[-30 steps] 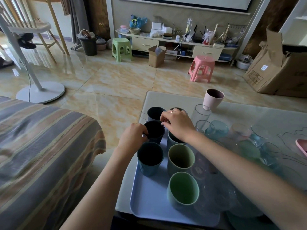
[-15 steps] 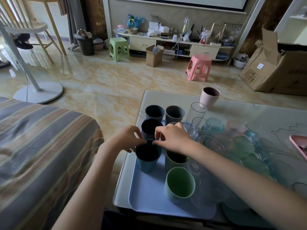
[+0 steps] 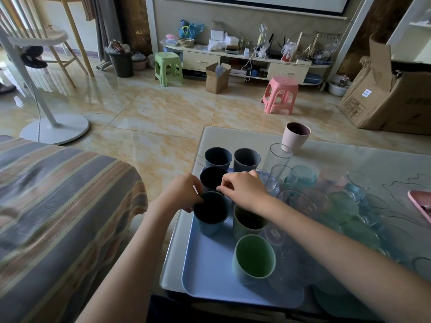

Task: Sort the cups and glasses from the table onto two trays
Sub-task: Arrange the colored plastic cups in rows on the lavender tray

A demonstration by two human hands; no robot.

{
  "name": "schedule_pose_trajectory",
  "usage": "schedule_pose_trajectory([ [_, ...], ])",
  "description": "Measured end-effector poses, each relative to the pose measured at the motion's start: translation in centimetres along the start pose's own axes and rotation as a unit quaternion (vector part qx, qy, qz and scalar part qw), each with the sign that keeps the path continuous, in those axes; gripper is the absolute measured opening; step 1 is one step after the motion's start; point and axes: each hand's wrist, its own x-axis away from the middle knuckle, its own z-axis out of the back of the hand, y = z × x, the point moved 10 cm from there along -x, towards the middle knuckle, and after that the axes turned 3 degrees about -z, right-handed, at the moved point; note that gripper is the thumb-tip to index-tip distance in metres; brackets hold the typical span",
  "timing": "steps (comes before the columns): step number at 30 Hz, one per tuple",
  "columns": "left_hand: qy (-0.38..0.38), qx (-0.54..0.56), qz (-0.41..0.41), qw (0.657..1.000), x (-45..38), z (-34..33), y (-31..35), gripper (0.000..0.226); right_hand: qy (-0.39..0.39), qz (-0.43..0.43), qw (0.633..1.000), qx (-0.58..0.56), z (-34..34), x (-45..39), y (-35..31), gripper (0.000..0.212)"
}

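On the blue tray (image 3: 210, 273) at 6 o'clock stands a green cup (image 3: 253, 259). Beyond it, the left hand (image 3: 180, 194) grips the ribbed blue cup (image 3: 210, 213) by its 9 o'clock rim, and the right hand (image 3: 245, 190) pinches that rim at 1 o'clock. A pink cup (image 3: 295, 136) stands alone on the table (image 3: 349, 159) toward 1 o'clock.

Both bare forearms reach forward, nearly meeting; the left hand (image 3: 180, 194) and right hand (image 3: 242, 190) have curled fingers (knuckles up).
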Motion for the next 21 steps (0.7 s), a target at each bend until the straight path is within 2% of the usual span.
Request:
schedule_pose_trajectory([
  [4, -0.006, 0.011, 0.009, 1.000, -0.2, -0.2, -0.3, 0.014, 0.009, 0.002, 1.000, 0.024, 0.5, -0.5, 0.7, 0.014],
  [16, -0.009, 0.026, 0.023, 0.999, -0.1, -0.2, -0.4, 0.018, -0.005, 0.031, 0.998, 0.048, 0.0, -1.0, -0.2, 0.016],
  [21, 0.023, 0.019, 0.012, 0.999, -0.2, 1.4, 0.0, 0.013, 0.014, 0.038, 0.999, 0.015, 1.1, -0.7, 0.1, 0.018],
])
